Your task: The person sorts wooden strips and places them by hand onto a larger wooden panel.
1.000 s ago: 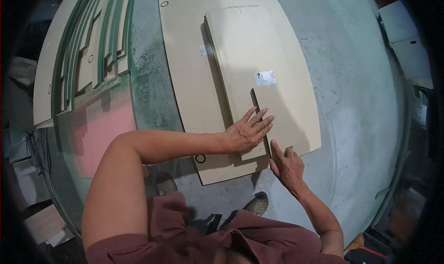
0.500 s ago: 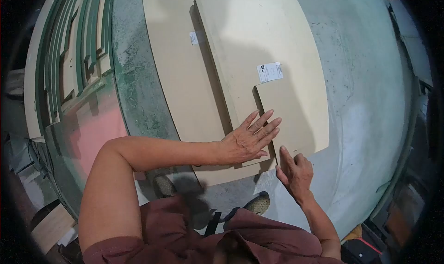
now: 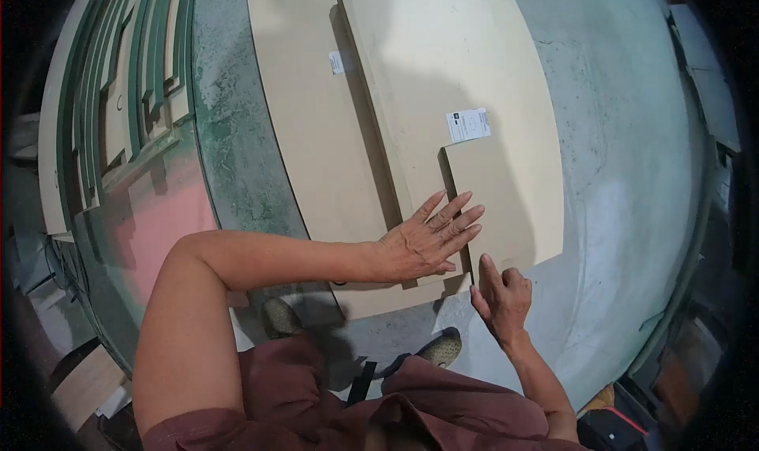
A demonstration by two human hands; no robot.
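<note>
A small beige board [image 3: 502, 190] lies on a larger beige panel [image 3: 427, 64], and a dark gap or shadow runs along its left edge. Across that edge my left hand [image 3: 431, 237] rests flat, fingers spread, touching both the panel and the board. At the small board's near end is my right hand [image 3: 504, 297]. Its index finger stretches along the top, the thumb sits at the near left corner, and the other fingers curl in. The underside of that grip is hidden. Just beyond the small board, a white printed label [image 3: 468, 124] is stuck on the panel.
Beneath lies a wider beige sheet [image 3: 296, 135] with another label [image 3: 337, 62]. Green-edged strips [image 3: 134, 79] are stacked at the left, near a pink surface [image 3: 166, 222]. My shoes [image 3: 441, 347] stand on the grey floor close to the sheet's front edge.
The view has shifted slightly, so the boards appear a little further right. Both hands keep nearly the same place and pose on the boards.
</note>
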